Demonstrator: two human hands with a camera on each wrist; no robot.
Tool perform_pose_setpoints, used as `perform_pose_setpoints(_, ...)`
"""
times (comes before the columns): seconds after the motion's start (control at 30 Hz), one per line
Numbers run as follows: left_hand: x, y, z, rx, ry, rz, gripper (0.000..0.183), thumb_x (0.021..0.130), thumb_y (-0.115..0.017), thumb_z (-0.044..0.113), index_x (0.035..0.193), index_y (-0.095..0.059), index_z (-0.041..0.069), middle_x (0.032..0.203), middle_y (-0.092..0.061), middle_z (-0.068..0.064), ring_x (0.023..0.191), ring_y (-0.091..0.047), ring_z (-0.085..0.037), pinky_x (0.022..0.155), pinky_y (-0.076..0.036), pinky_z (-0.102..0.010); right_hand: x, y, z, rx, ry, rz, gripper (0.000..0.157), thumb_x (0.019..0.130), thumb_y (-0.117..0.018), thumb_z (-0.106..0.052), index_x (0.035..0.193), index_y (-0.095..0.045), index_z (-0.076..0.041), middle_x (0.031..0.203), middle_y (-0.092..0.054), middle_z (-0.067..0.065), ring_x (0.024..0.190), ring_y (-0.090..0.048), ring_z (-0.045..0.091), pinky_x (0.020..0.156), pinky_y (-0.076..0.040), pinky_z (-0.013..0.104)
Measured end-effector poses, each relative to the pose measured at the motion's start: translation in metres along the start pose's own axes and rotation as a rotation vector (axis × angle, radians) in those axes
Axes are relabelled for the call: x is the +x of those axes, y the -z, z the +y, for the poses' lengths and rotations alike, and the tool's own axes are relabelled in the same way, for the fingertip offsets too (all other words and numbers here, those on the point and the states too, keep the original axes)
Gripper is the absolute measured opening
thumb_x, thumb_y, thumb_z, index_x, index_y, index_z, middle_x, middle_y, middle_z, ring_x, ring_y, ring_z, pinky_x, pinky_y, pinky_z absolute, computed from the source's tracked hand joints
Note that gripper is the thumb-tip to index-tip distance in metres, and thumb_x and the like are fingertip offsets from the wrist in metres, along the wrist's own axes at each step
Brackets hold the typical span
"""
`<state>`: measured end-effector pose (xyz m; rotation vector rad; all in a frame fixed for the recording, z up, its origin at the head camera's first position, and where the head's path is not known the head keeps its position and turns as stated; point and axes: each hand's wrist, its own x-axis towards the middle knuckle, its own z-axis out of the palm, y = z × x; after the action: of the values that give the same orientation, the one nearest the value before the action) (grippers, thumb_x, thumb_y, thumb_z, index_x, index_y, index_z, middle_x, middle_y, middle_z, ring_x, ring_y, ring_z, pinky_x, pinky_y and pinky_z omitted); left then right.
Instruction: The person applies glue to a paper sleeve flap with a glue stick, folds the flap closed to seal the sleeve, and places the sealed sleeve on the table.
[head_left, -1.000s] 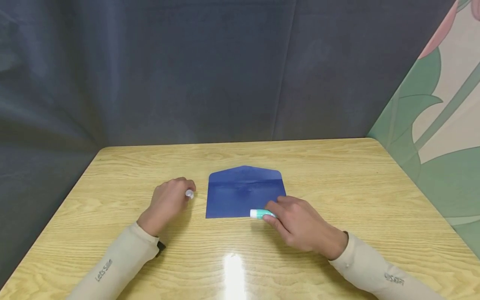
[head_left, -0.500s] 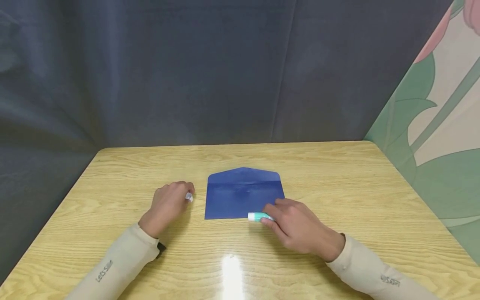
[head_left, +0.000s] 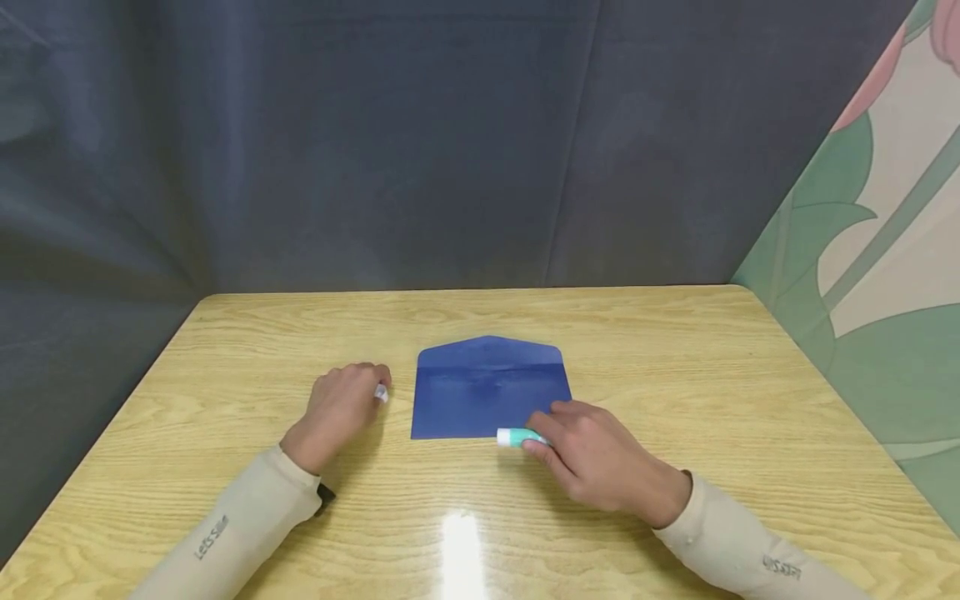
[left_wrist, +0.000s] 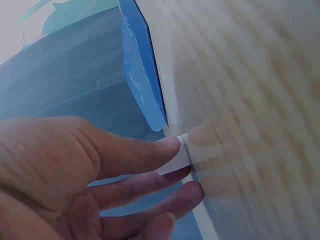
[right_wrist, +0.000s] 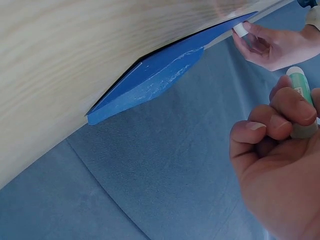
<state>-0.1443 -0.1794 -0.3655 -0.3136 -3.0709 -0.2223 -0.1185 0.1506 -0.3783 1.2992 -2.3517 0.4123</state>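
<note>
My left hand [head_left: 343,408] pinches a small white cap [head_left: 382,392] between thumb and fingers, left of a blue envelope. In the left wrist view the cap [left_wrist: 176,163] is at the tabletop, fingertips touching the wood. The envelope [head_left: 480,400] lies with its flap spread away from me; whitish streaks mark the flap [right_wrist: 167,77] in the right wrist view. Curled fingers of my right hand [head_left: 600,454] grip a teal glue stick [head_left: 517,437], its white end pointing left, at the envelope's near right corner. The palm side hides its other end.
A wood-grain table [head_left: 247,350] carries everything, with a bright light reflection near its front. Dark cloth [head_left: 390,150] hangs behind and to the left. A wall with a leaf pattern [head_left: 900,350] stands at the right.
Both hands keep their holds on the cap and the glue stick and barely move. The head view shifts slightly; the envelope stays in place on the table.
</note>
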Motion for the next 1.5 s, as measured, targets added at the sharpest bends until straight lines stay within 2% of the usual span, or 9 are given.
perform_pose_setpoints(0.23, 0.001, 0.001, 0.0, -0.019, 0.017, 0.003, 0.019, 0.085, -0.064, -0.005, 0.096, -0.073, 0.009, 0.094, -0.075, -0.008, 0.068, -0.062, -0.022, 0.048, -0.043, -0.032, 0.0, 0.0, 0.0, -0.003, -0.001, -0.007, 0.025, 0.101, -0.054, -0.03, 0.08, -0.05, -0.019, 0.064, -0.028, -0.014, 0.061, -0.026, 0.003, 0.056, -0.027, 0.016)
perform_pose_setpoints(0.5, 0.0, -0.001, 0.001, -0.023, -0.007, 0.014, 0.022, 0.083, -0.062, -0.008, 0.093, -0.072, 0.009, 0.089, -0.073, -0.007, 0.063, -0.057, -0.019, 0.048, -0.043, -0.031, -0.002, 0.001, -0.001, -0.001, -0.006, -0.011, 0.024, 0.101, -0.054, -0.03, 0.08, -0.05, -0.019, 0.064, -0.028, -0.014, 0.061, -0.026, 0.003, 0.056, -0.027, 0.016)
perform_pose_setpoints(0.67, 0.0, -0.002, 0.002, -0.004, -0.011, 0.011, 0.029, 0.085, -0.062, -0.005, 0.109, -0.071, 0.008, 0.097, -0.073, -0.01, 0.06, -0.056, -0.019, 0.047, -0.042, -0.031, -0.002, 0.001, -0.001, 0.002, -0.005, -0.011, 0.024, 0.101, -0.055, -0.029, 0.08, -0.05, -0.019, 0.064, -0.028, -0.014, 0.061, -0.026, 0.003, 0.057, -0.027, 0.016)
perform_pose_setpoints(0.8, -0.006, -0.002, 0.004, 0.066, -0.029, 0.036, 0.037, 0.084, -0.072, 0.003, 0.12, -0.067, 0.009, 0.102, -0.07, -0.011, 0.064, -0.061, -0.024, 0.046, -0.044, -0.032, -0.001, 0.0, -0.001, 0.0, -0.002, -0.013, 0.025, 0.102, -0.054, -0.03, 0.08, -0.05, -0.019, 0.064, -0.028, -0.014, 0.061, -0.026, 0.003, 0.057, -0.027, 0.015)
perform_pose_setpoints(0.93, -0.018, -0.001, 0.015, 0.121, -0.111, 0.102, 0.046, 0.076, -0.086, 0.015, 0.118, -0.068, 0.009, 0.106, -0.07, -0.009, 0.083, -0.067, -0.029, 0.058, -0.054, -0.037, -0.001, -0.001, -0.001, -0.001, -0.007, -0.02, 0.025, 0.102, -0.054, -0.031, 0.08, -0.05, -0.02, 0.064, -0.027, -0.013, 0.061, -0.025, 0.003, 0.057, -0.026, 0.015)
perform_pose_setpoints(1.07, -0.028, 0.0, 0.034, 0.068, -0.231, 0.132, 0.046, 0.075, -0.088, 0.023, 0.116, -0.069, 0.011, 0.111, -0.07, -0.006, 0.096, -0.067, -0.028, 0.077, -0.058, -0.041, 0.0, -0.001, -0.002, 0.002, -0.014, -0.03, 0.025, 0.102, -0.054, -0.031, 0.08, -0.05, -0.02, 0.065, -0.027, -0.013, 0.06, -0.025, 0.003, 0.056, -0.025, 0.015)
perform_pose_setpoints(1.3, -0.038, 0.001, 0.064, -0.08, -0.414, 0.143, 0.045, 0.082, -0.083, 0.031, 0.121, -0.067, 0.016, 0.11, -0.069, 0.002, 0.096, -0.068, -0.018, 0.079, -0.058, -0.035, 0.0, -0.001, -0.002, 0.01, -0.016, -0.049, 0.023, 0.101, -0.055, -0.03, 0.081, -0.051, -0.02, 0.065, -0.028, -0.014, 0.06, -0.026, 0.002, 0.057, -0.027, 0.015)
perform_pose_setpoints(1.5, -0.039, -0.003, 0.082, -0.176, -0.566, 0.171, 0.045, 0.087, -0.076, 0.039, 0.125, -0.064, 0.016, 0.115, -0.068, 0.004, 0.102, -0.067, -0.013, 0.087, -0.056, -0.031, 0.001, 0.0, -0.003, 0.019, -0.006, -0.048, 0.023, 0.101, -0.055, -0.031, 0.082, -0.051, -0.02, 0.065, -0.03, -0.014, 0.06, -0.027, 0.001, 0.056, -0.028, 0.015)
